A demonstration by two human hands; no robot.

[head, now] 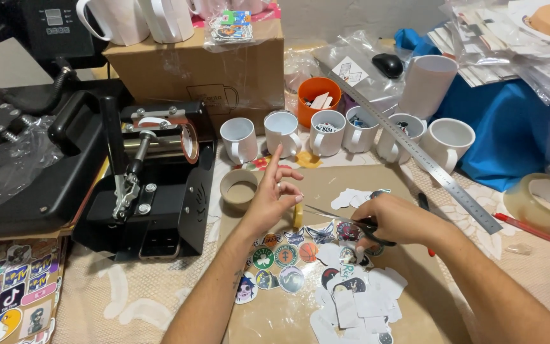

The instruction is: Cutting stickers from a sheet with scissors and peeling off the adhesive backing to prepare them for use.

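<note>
My right hand (397, 220) grips black-handled scissors (345, 224) whose blades point left across a brown cardboard mat (415, 280). My left hand (274, 196) hovers over the mat at the blade tips, index finger raised, thumb and fingertips pinched around a small piece too tiny to make out. Below both hands lie several round cut-out stickers (286, 255) and a heap of white paper scraps (358, 299).
A black mug heat press (154, 185) stands at left beside a tape roll (240, 190). White mugs (326, 132) line the back with an orange cup (318, 95), a metal ruler (428, 162), a clear tape roll (545, 200), a red pen (536, 232) and a cardboard box (198, 70).
</note>
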